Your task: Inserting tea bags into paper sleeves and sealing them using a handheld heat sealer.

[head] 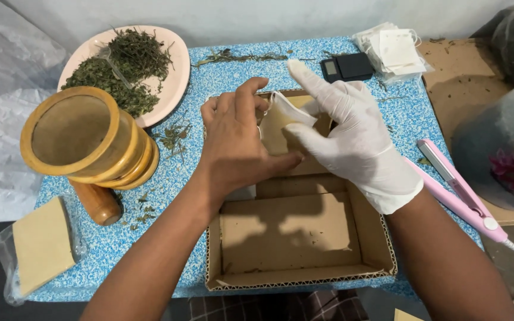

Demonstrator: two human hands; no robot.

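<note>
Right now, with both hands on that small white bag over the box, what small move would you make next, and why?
Probably spread the small white bag open with the left hand and gloved right hand: both pinch its edges above the cardboard box, and it looks flat.

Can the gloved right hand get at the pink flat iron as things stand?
Probably yes. The pink flat iron lies bare on the table just right of the right hand, nothing over it; but that hand and the left hand are pinching a small white bag.
</note>
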